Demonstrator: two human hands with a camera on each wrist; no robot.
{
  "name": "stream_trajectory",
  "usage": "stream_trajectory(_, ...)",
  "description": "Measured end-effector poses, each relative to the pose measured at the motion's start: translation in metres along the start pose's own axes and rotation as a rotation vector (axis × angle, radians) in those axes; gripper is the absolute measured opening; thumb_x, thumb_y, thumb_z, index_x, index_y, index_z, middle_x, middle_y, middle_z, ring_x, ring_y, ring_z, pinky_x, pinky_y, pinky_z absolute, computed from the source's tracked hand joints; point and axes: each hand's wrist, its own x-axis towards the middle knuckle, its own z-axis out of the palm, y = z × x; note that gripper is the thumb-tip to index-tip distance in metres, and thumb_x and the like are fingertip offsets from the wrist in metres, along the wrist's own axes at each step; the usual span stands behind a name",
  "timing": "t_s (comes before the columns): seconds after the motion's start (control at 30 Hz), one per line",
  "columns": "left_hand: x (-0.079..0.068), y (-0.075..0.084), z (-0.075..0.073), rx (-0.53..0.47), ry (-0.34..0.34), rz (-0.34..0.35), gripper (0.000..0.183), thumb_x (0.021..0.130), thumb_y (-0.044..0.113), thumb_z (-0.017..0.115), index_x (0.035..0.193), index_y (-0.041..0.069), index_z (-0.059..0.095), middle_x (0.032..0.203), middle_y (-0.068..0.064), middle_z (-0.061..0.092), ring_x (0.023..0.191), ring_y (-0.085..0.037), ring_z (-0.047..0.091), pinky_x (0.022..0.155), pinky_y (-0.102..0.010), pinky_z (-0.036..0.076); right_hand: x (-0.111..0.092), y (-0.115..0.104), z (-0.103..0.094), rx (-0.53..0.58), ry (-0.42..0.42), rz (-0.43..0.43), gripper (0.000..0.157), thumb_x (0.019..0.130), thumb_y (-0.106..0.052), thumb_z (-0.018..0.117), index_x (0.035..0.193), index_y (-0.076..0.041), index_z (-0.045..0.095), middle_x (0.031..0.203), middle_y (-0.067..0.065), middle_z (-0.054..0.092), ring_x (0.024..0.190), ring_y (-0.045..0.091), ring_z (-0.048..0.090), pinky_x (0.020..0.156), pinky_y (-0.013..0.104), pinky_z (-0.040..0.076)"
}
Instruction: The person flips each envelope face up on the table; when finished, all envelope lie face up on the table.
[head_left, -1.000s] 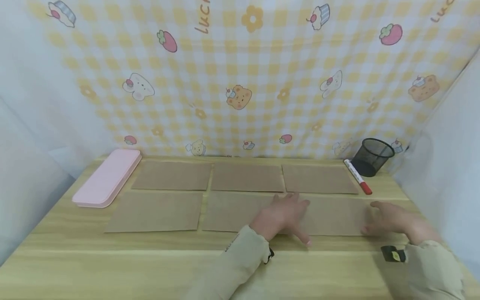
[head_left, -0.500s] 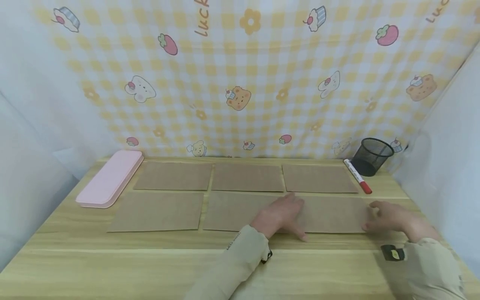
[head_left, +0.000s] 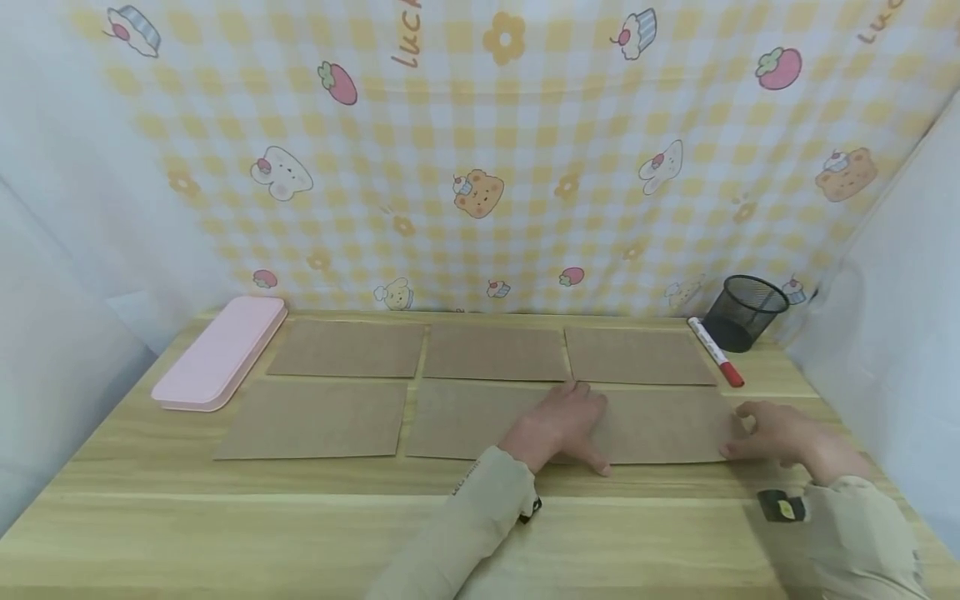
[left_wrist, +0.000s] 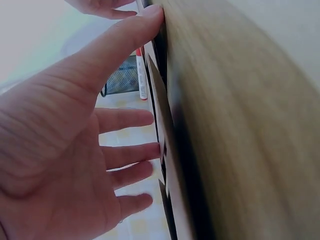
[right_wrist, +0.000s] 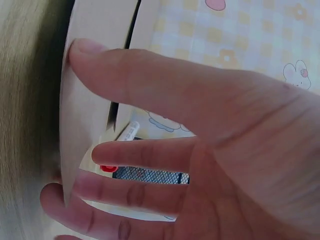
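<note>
A brown cardboard sheet (head_left: 667, 427) lies flat at the right end of the front row. My left hand (head_left: 558, 423) spans the seam between it and the middle front sheet (head_left: 465, 419), with the thumb at the near edge. In the left wrist view the fingers (left_wrist: 127, 156) of that hand reach out nearly straight. My right hand (head_left: 783, 437) is at the right sheet's short right edge. Its thumb (right_wrist: 110, 67) rests on the sheet in the right wrist view, and the other fingers extend loosely past the edge.
Another front sheet (head_left: 311, 419) lies at left; three more, including a back left one (head_left: 347, 348), form the back row. A pink case (head_left: 221, 352) stands far left. At back right are a red-capped marker (head_left: 715, 350) and a black mesh cup (head_left: 746, 312).
The right front sheet has slid slightly away from the near side. My left hand's thumb and fingers have drawn in a little, while the right hand has barely moved.
</note>
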Motion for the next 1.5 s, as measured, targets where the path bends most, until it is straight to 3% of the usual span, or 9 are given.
stream_trajectory(0.27,0.001,-0.005,-0.002,0.029,0.034,0.039,0.093,0.065,0.063,0.073,0.14,0.02,0.039,0.128,-0.002,0.042,0.127,-0.02,0.027,0.106,-0.047,0.024,-0.002,0.003,-0.002,0.024,-0.015,0.006,0.077,0.077,-0.033,0.074,0.116,0.022,0.037,0.101,0.039,0.048,0.086,0.042,0.054,0.057,0.044,0.052)
stream_trajectory(0.4,-0.005,-0.009,-0.011,-0.096,0.041,0.039,0.101,0.061,0.055,0.08,0.141,0.013,0.037,0.134,-0.005,0.035,0.124,-0.018,0.029,0.103,-0.033,0.03,-0.009,0.001,-0.005,0.066,-0.024,-0.038,0.073,0.081,-0.029,0.07,0.119,0.023,0.036,0.083,0.023,0.056,0.077,0.032,0.056,0.056,0.04,0.051)
stream_trajectory(0.53,-0.015,-0.022,-0.027,-0.274,0.063,0.001,0.11,0.054,0.042,0.088,0.142,0.007,0.032,0.137,-0.006,0.025,0.12,-0.015,0.03,0.095,-0.022,0.034,-0.017,-0.007,-0.009,0.081,0.03,-0.155,0.072,0.086,-0.027,0.065,0.126,0.022,0.033,0.074,0.003,0.056,0.065,0.016,0.052,0.054,0.031,0.046)
stream_trajectory(0.7,-0.028,-0.04,-0.045,-0.296,0.095,0.007,0.108,0.054,0.039,0.088,0.142,0.01,0.031,0.13,-0.006,0.026,0.112,-0.016,0.031,0.089,-0.023,0.037,-0.025,-0.019,-0.014,0.141,0.104,-0.285,0.071,0.09,-0.023,0.061,0.135,0.018,0.025,0.082,0.004,0.058,0.069,0.011,0.056,0.057,0.027,0.047)
stream_trajectory(0.87,-0.041,-0.056,-0.06,-0.365,0.175,0.086,0.108,0.057,0.031,0.088,0.142,0.005,0.028,0.131,-0.012,0.026,0.119,-0.022,0.025,0.096,-0.028,0.034,-0.026,-0.019,-0.018,0.235,0.168,-0.426,0.053,0.094,-0.01,0.053,0.133,0.018,0.031,0.084,0.004,0.061,0.068,0.011,0.058,0.057,0.028,0.049)
stream_trajectory(0.97,-0.05,-0.063,-0.067,-0.432,0.199,0.111,0.107,0.059,0.023,0.088,0.143,0.002,0.025,0.134,-0.014,0.024,0.123,-0.025,0.022,0.099,-0.033,0.033,-0.027,-0.018,-0.019,0.234,0.21,-0.456,0.043,0.096,-0.007,0.048,0.131,0.015,0.037,0.091,0.005,0.064,0.071,0.011,0.059,0.058,0.029,0.05)
stream_trajectory(1.13,-0.059,-0.075,-0.072,-0.457,0.209,0.089,0.106,0.061,0.024,0.085,0.145,0.003,0.023,0.137,-0.016,0.025,0.127,-0.026,0.024,0.102,-0.037,0.032,-0.029,-0.02,-0.021,0.173,0.238,-0.395,0.043,0.099,-0.014,0.045,0.133,0.01,0.036,0.099,0.012,0.063,0.076,0.009,0.06,0.062,0.028,0.05)
stream_trajectory(1.3,-0.067,-0.09,-0.076,-0.464,0.251,0.065,0.109,0.06,0.03,0.085,0.146,0.006,0.023,0.138,-0.014,0.029,0.125,-0.025,0.031,0.101,-0.039,0.033,-0.023,-0.03,-0.012,0.078,0.375,-0.444,0.037,0.089,-0.009,0.061,0.12,0.006,0.048,0.107,0.019,0.058,0.087,0.024,0.061,0.064,0.03,0.052)
stream_trajectory(1.5,-0.077,-0.103,-0.08,-0.456,0.245,0.054,0.11,0.061,0.038,0.083,0.147,0.008,0.021,0.146,-0.012,0.023,0.132,-0.025,0.026,0.102,-0.043,0.031,-0.015,-0.057,0.005,0.032,0.488,-0.649,0.028,0.078,-0.004,0.072,0.105,-0.005,0.066,0.127,0.027,0.045,0.113,0.051,0.04,0.075,0.058,0.045)
